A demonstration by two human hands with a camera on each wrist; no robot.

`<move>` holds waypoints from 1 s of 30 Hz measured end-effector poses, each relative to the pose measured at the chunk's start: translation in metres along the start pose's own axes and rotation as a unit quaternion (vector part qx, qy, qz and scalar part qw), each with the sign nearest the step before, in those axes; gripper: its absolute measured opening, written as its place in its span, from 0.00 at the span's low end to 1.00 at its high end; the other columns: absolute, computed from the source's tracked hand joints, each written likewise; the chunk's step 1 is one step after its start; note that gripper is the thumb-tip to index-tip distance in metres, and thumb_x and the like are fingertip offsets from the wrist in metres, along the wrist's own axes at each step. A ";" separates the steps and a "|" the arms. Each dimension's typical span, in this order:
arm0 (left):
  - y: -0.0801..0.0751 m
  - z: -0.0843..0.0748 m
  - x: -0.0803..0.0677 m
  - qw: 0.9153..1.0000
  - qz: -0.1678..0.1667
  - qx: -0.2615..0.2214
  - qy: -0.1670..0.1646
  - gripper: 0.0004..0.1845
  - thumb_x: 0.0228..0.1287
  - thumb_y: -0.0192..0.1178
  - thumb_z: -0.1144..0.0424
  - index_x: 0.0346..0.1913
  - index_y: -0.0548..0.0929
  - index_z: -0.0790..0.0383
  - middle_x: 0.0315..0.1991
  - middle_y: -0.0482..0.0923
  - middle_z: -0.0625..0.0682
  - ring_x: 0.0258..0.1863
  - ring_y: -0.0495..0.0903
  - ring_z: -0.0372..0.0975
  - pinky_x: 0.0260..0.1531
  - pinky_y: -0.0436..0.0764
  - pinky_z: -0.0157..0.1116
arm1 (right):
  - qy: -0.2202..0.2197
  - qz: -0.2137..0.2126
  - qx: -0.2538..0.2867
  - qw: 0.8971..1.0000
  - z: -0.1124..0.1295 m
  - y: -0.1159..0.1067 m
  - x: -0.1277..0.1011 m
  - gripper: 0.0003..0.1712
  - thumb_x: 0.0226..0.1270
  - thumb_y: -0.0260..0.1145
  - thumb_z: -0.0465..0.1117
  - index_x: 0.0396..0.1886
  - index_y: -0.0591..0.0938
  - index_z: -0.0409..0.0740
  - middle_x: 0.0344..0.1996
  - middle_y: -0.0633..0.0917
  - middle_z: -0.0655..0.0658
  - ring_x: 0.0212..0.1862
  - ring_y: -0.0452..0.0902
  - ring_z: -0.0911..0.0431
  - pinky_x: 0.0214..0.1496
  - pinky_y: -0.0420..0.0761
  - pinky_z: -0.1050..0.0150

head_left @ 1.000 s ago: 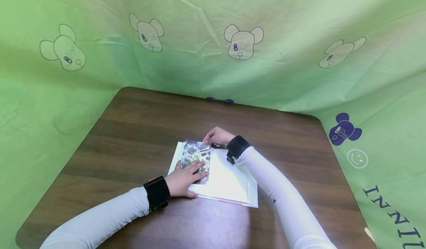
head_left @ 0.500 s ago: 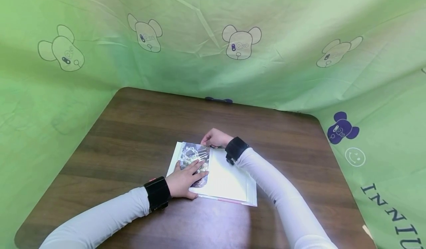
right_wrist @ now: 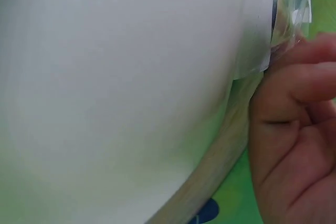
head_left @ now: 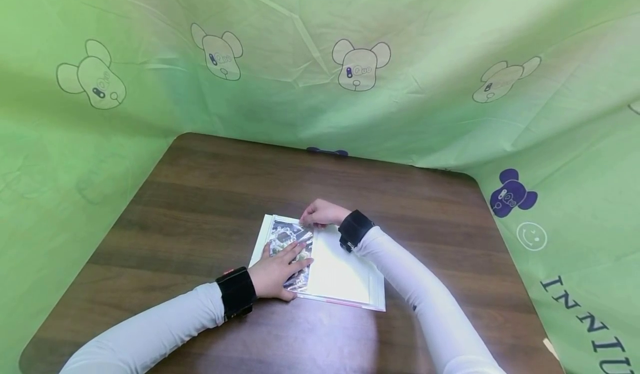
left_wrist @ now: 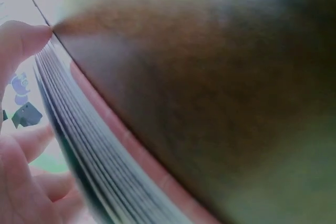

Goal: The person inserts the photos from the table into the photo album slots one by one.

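An album [head_left: 345, 268] lies with a white page up, and a glossy dark-patterned photo [head_left: 281, 232] covers the page's left part. Spread over that photo is my left hand [head_left: 274, 274], its fingers straight and its thumb at the album's near edge. In the left wrist view the thumb [left_wrist: 23, 43] touches the edge of the stacked pages [left_wrist: 100, 135]. My right hand [head_left: 322, 213] pinches at the photo's far edge with curled fingers. Clear plastic film [right_wrist: 289, 19] shows by its fingertips in the right wrist view.
The album rests on a brown wooden table [head_left: 210, 196] with rounded corners. A green curtain [head_left: 280, 107] printed with bear heads hangs around the far and side edges. Each wrist wears a black strap [head_left: 236, 292].
The photo has slid toward the person, under my left hand, with its far edge now lower on the page. My right hand has moved slightly nearer with it; the left hand stays put.
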State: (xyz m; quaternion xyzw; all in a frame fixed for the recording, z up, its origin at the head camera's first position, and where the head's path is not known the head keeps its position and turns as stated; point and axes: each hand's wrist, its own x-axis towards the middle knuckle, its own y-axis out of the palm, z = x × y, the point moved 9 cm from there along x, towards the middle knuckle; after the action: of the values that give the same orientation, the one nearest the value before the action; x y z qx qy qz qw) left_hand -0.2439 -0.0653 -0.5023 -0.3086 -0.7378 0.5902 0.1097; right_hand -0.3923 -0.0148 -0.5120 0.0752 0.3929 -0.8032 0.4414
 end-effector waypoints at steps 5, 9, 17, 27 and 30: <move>-0.001 0.000 0.005 1.000 0.003 0.020 -0.002 0.42 0.51 0.61 0.35 0.70 0.61 0.42 0.74 0.52 0.53 0.73 0.52 0.46 0.56 0.56 0.70 | -0.022 -0.054 -0.072 0.996 0.005 -0.007 -0.006 0.11 0.59 0.64 0.34 0.42 0.85 0.40 0.30 0.86 0.47 0.23 0.72 0.62 0.25 0.72 0.73; -0.002 0.000 0.012 1.000 0.003 0.021 -0.004 0.42 0.52 0.60 0.35 0.69 0.62 0.43 0.74 0.52 0.53 0.73 0.52 0.46 0.56 0.57 0.70 | -0.029 -0.091 -0.091 0.991 0.007 -0.012 -0.009 0.12 0.58 0.64 0.32 0.42 0.85 0.40 0.32 0.86 0.44 0.30 0.76 0.61 0.34 0.74 0.73; -0.003 0.000 0.015 1.000 -0.002 0.011 0.001 0.41 0.51 0.62 0.37 0.69 0.64 0.44 0.73 0.54 0.53 0.72 0.55 0.47 0.55 0.58 0.70 | -0.022 -0.091 -0.087 0.992 0.005 -0.010 -0.013 0.12 0.61 0.63 0.34 0.45 0.84 0.41 0.38 0.87 0.44 0.32 0.77 0.59 0.37 0.74 0.71; 0.000 0.009 0.024 1.000 -0.013 0.005 0.002 0.42 0.51 0.61 0.35 0.69 0.62 0.43 0.74 0.52 0.53 0.72 0.54 0.47 0.55 0.57 0.70 | -0.038 -0.118 -0.115 0.986 0.006 -0.006 -0.023 0.20 0.62 0.62 0.38 0.53 0.79 0.39 0.47 0.84 0.41 0.43 0.81 0.53 0.49 0.78 0.61; 0.004 0.010 0.026 0.999 -0.033 0.001 0.004 0.42 0.49 0.62 0.35 0.68 0.64 0.43 0.73 0.54 0.53 0.72 0.55 0.47 0.55 0.57 0.70 | -0.050 -0.131 -0.141 0.980 0.003 0.002 -0.037 0.25 0.62 0.62 0.39 0.59 0.75 0.38 0.56 0.79 0.37 0.55 0.77 0.48 0.60 0.74 0.55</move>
State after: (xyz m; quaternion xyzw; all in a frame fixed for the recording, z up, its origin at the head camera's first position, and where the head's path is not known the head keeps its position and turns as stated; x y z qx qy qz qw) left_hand -0.2684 -0.0573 -0.5137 -0.2859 -0.7469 0.5855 0.1324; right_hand -0.3678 0.0069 -0.4935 -0.0798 0.4860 -0.7933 0.3579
